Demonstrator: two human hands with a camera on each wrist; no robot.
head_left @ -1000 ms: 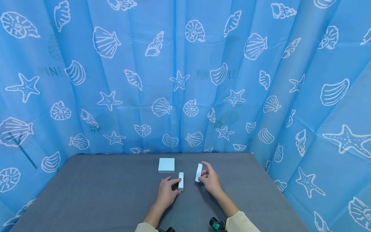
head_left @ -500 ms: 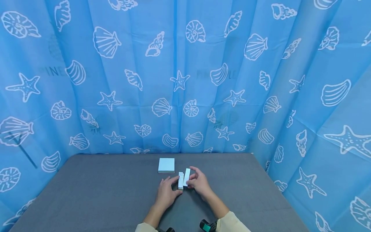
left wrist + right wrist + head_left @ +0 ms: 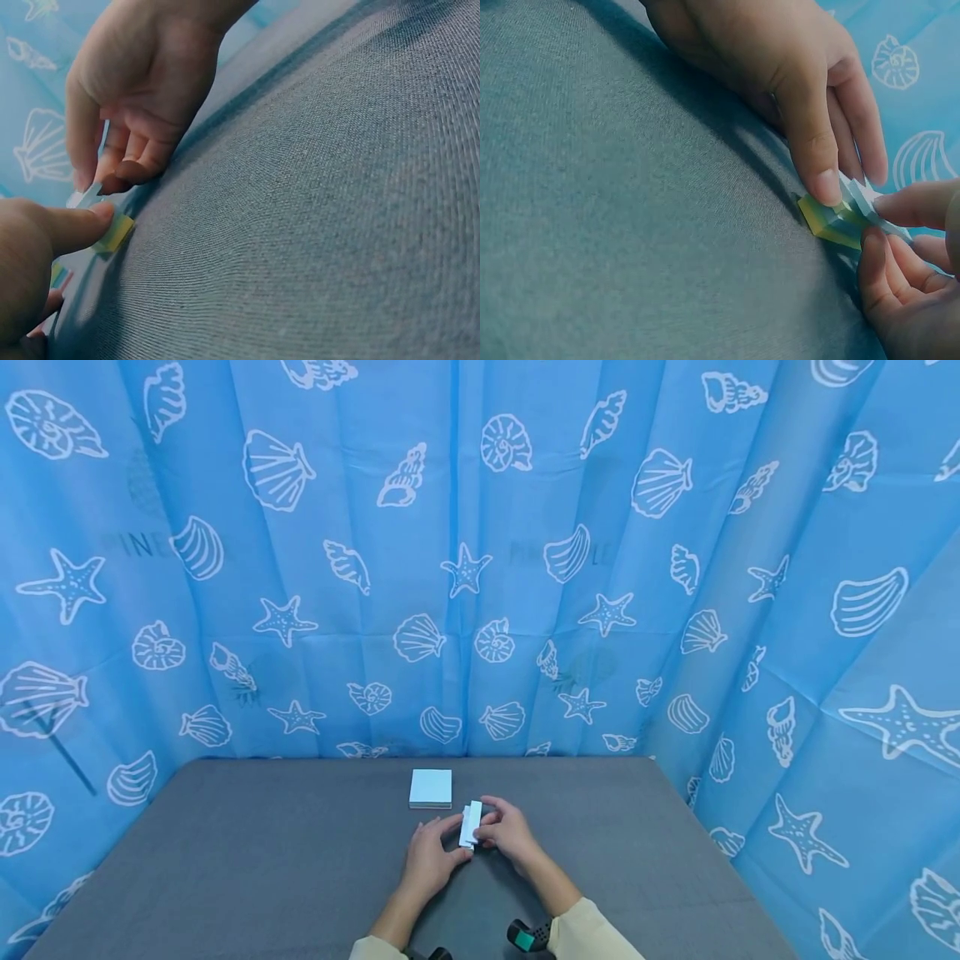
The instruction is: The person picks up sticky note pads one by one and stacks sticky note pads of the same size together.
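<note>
My left hand [image 3: 431, 853] holds a narrow block [image 3: 464, 832] on the cloth, its thumb at the near end and a forefinger at the far end. White on top, this block shows yellow and green edges [image 3: 120, 231] in the wrist views. Between thumb and fingers my right hand [image 3: 512, 833] pinches a slim white strip [image 3: 476, 818]. The strip overlaps the block's top in the head view, slightly askew. In the right wrist view the strip [image 3: 868, 201] lies right beside the left thumb. My fingers hide part of both pieces.
A square white-topped stack [image 3: 431, 787] lies just behind my left hand. Grey cloth [image 3: 285, 860] covers the table. A blue curtain [image 3: 480, 602] with white shell prints hangs at the back and the right.
My right hand has moved left, bringing the white strip from apart on the right to over the narrow block. The left hand has stayed in place, holding the block.
</note>
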